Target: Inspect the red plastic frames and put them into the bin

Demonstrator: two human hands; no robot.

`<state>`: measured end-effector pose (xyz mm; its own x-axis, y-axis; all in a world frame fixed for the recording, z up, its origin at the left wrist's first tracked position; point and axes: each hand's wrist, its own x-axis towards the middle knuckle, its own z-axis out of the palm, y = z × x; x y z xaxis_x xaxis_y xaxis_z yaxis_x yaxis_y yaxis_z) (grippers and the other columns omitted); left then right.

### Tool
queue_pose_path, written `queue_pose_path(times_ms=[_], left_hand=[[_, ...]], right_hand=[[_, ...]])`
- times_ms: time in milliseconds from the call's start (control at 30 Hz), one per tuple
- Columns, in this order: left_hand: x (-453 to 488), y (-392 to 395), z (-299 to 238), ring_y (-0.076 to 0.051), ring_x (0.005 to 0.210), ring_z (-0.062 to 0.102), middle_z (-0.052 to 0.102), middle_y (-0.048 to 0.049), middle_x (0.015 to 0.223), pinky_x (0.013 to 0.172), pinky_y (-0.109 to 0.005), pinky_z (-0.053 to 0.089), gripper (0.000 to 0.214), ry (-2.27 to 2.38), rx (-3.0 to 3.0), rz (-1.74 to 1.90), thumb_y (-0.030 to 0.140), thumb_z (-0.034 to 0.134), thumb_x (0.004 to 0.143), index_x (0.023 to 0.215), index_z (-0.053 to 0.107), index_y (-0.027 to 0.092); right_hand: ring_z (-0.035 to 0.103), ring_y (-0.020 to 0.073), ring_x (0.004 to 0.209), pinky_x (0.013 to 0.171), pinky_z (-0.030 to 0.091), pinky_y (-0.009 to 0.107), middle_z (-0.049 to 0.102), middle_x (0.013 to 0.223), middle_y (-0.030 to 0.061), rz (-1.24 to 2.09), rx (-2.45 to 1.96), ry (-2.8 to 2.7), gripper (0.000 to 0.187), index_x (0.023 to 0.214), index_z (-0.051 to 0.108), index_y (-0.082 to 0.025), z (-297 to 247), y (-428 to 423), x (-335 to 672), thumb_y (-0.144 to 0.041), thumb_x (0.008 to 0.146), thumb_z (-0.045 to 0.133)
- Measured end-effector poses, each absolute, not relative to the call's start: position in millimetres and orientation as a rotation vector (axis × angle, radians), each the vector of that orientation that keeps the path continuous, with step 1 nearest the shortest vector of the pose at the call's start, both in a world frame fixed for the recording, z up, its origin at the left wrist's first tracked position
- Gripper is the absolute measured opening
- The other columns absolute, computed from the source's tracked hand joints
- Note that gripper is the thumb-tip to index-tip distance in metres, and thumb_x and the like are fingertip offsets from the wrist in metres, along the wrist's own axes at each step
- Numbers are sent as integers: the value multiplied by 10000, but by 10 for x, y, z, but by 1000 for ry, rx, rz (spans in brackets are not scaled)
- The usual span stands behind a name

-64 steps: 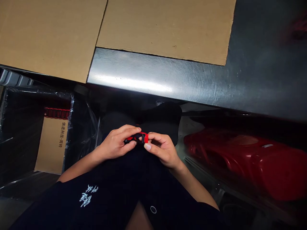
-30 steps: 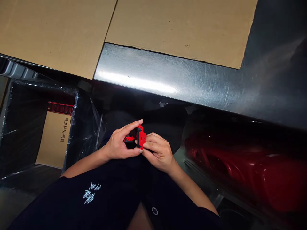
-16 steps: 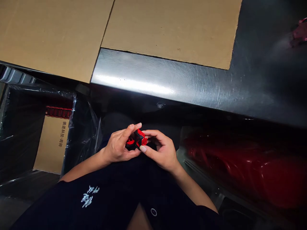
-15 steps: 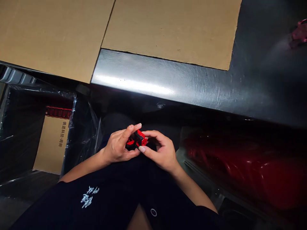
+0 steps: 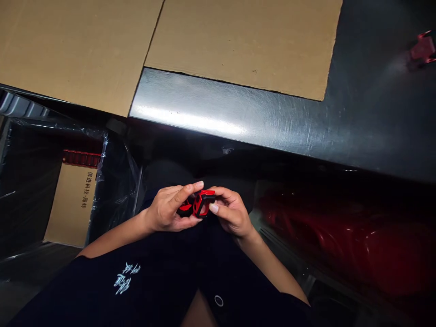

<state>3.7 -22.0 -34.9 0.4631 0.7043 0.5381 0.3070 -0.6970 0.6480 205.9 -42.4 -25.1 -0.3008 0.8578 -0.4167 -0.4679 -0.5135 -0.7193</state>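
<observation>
At far left, a tan cardboard carton wrapped in clear plastic film [image 5: 70, 204] shows dark Chinese print on its face. Ahead, a flat tan corrugated cardboard sheet [image 5: 238, 41] lies on a scratched stainless-steel bench top [image 5: 238, 122]. Below the view, white lettering marks my black shirt [image 5: 122, 281].

My left hand [image 5: 166, 210] is closed. Its curled fingers [image 5: 166, 193] support a small red-and-black plastic part [image 5: 196, 206] from beneath, and my thumb [image 5: 189, 190] bears down on top. The part sits between my hands, above my lap. It shows a squarish red frame with a dark opening at right and a rounded section at left.

My right hand [image 5: 231, 212] is half closed. Its forefinger [image 5: 218, 190] reaches the frame's upper right corner. My thumb [image 5: 214, 208] lies just beside the frame; contact cannot be confirmed.

Both sections of the part are in my hands. My fingers cover the junction, so I cannot tell whether they are fully seated.

At far right, a glossy red moulded shell [image 5: 344, 245] lies blurred in shadow. A small red item [image 5: 422, 48] rests on the dark bench, too blurred to identify.
</observation>
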Motion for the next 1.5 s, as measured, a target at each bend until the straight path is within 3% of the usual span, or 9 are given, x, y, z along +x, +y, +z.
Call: queue_pose_path(times_ms=[233, 333, 533, 700, 900, 1033, 1200, 1333, 1500], left_hand=[[98, -243, -293, -294, 1250, 672, 607, -229, 1425, 988, -409, 609, 994, 737, 1947, 1085, 386, 793, 825, 1615, 222, 191], [89, -264, -289, -293, 1186, 697, 631, -209, 1389, 975, -425, 610, 962, 804, 1867, 1061, 405, 816, 800, 1591, 301, 220], [22, -289, -272, -190, 887, 702, 625, -167, 1334, 749, -327, 635, 922, 917, 1743, 906, 424, 815, 771, 1555, 359, 258], [40, -314, -224, -310, 1228, 637, 598, -161, 1377, 998, -482, 594, 864, 981, 1877, 746, 314, 769, 781, 1547, 376, 238], [62, -313, -240, -289, 1230, 649, 636, -148, 1356, 1006, -461, 597, 846, 1023, 2006, 744, 273, 782, 795, 1539, 383, 241], [7, -306, -309, -287, 1199, 675, 645, -157, 1357, 964, -427, 611, 868, 972, 1778, 896, 442, 848, 762, 1501, 434, 253], [-26, -370, -430, -267, 1221, 666, 579, -177, 1444, 897, -361, 619, 983, 878, 1622, 995, 492, 806, 809, 1598, 247, 317], [3, -391, -489, -285, 1283, 619, 602, -168, 1410, 1029, -458, 564, 938, 866, 1750, 1077, 476, 812, 808, 1581, 309, 300], [31, -339, -484, -296, 1271, 632, 606, -206, 1401, 992, -434, 591, 941, 851, 1923, 1167, 376, 853, 779, 1561, 351, 227]], right_hand=[[659, 164, 545, 488, 557, 274, 727, 714, -1, 2185, -960, -233, 371, 902, 710, -200, -333, -428, 2007, -404, 631, 858], [639, 148, 532, 479, 556, 263, 720, 727, -3, 2206, -916, -181, 381, 910, 703, -198, -350, -439, 1970, -429, 652, 862], [580, 109, 455, 370, 468, 200, 693, 676, -25, 2199, -924, -110, 419, 880, 676, -191, -331, -420, 1914, -447, 649, 913], [461, 59, 350, 347, 388, 163, 609, 507, -73, 2146, -1032, -252, 400, 770, 620, -188, -261, -366, 1902, -439, 671, 915], [551, 75, 443, 423, 437, 177, 667, 584, -36, 2045, -1218, -591, 337, 779, 680, -172, -113, -308, 1914, -379, 675, 926], [584, 99, 509, 490, 500, 220, 676, 636, -9, 1863, -1241, -723, 294, 865, 745, -181, -83, -318, 2025, -462, 810, 810], [670, 151, 662, 592, 544, 263, 740, 790, 31, 1851, -1252, -909, 250, 1006, 755, -190, -99, -351, 2086, -365, 827, 759], [657, 148, 648, 599, 530, 262, 750, 781, 33, 1829, -1314, -1107, 153, 927, 765, -182, -35, -368, 1986, -288, 824, 723], [618, 120, 542, 529, 486, 223, 718, 653, 2, 1639, -1510, -1227, 96, 811, 752, -179, 45, -377, 1910, -174, 806, 656]])
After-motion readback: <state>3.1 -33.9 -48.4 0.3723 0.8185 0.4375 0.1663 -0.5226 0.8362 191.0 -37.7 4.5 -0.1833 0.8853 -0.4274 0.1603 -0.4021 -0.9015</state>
